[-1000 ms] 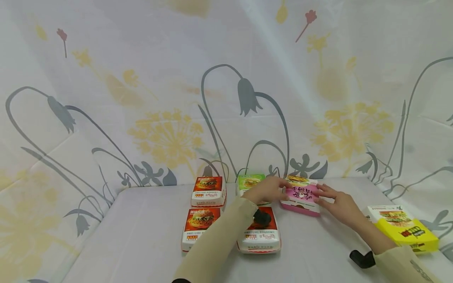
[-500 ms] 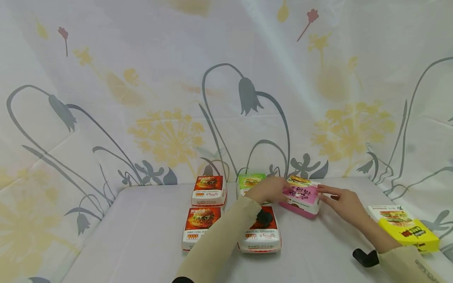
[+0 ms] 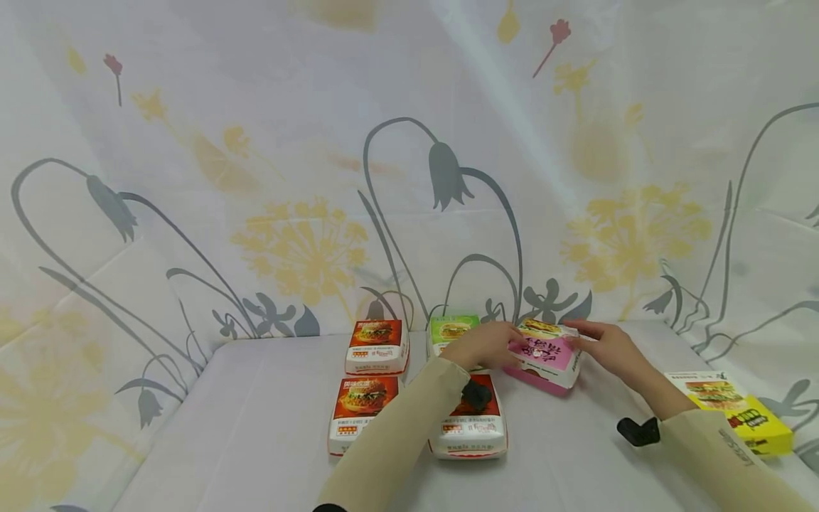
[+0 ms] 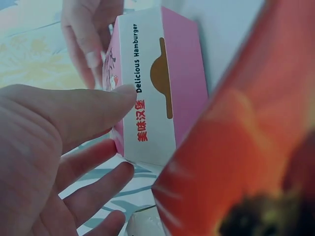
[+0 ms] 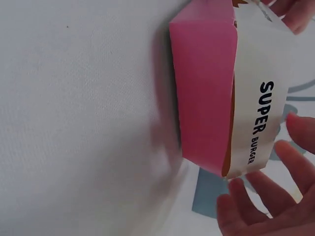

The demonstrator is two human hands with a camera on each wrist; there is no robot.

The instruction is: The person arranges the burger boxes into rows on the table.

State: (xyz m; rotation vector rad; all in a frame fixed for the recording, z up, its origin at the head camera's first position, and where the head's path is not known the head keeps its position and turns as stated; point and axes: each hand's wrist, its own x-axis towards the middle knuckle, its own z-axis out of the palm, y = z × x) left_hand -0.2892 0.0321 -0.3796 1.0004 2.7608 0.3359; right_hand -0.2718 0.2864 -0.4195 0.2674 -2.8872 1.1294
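Observation:
A pink-and-white hamburger box [image 3: 544, 355] sits at the back right of the table, slightly askew, its pink base under a white-sided lid. My left hand [image 3: 483, 345] grips its left corner. In the left wrist view the thumb presses the white "Delicious Hamburger" side [image 4: 142, 73], and a fingertip sits round the corner; the other fingers spread loosely. At the far right corner, my right hand [image 3: 614, 352] holds the lid, its fingertips round the edge of the "SUPER BURGER" side [image 5: 256, 98]. A red-topped burger box [image 4: 246, 147] looms close by the left hand.
Left of the pink box stand a green-topped burger box [image 3: 451, 331], a red one [image 3: 470, 430] partly behind the left sleeve, and two more red ones [image 3: 376, 348] further left. A yellow burger box [image 3: 748, 423] lies at the right edge. A flowered cloth [image 3: 409, 235] rises behind.
My right hand has slid from the pink box's right side to its far right corner. The box has turned a little, so its right side shows more. My left hand has barely moved.

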